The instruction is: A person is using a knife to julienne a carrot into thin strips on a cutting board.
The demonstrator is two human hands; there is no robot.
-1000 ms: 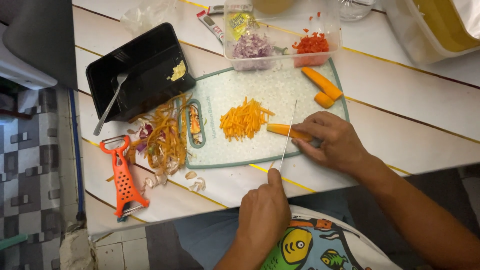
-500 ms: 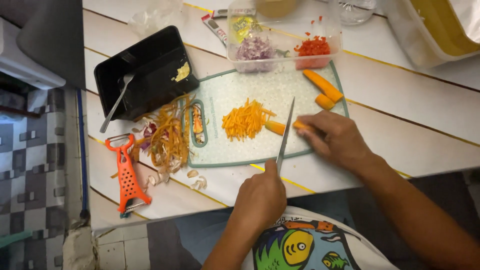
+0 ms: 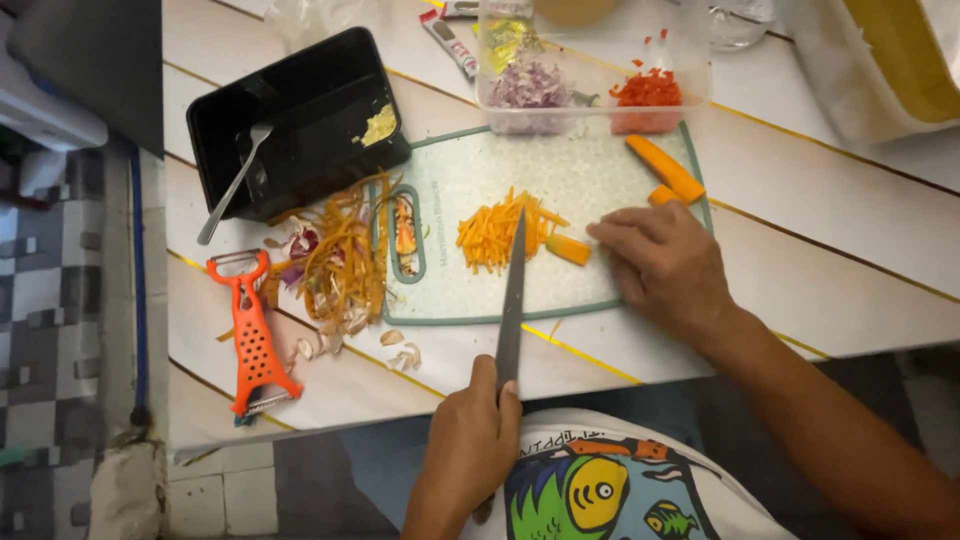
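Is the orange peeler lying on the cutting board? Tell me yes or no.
No: the orange peeler lies on the table, left of the cutting board, beyond the pile of peelings.

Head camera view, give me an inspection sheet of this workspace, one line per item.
Surface: white plank table with yellow lines, holding a pale green cutting board.
Job's things: knife lying across the board; pile of shredded carrot; carrot piece; larger carrot chunks.
Clutter: peelings, orange peeler, black tray with a fork, clear container of chopped vegetables.
Grippers: left hand grips the knife handle; right hand rests on the board beside the carrot piece.
Cables: nothing seen.
Surroundings: checked tile floor.
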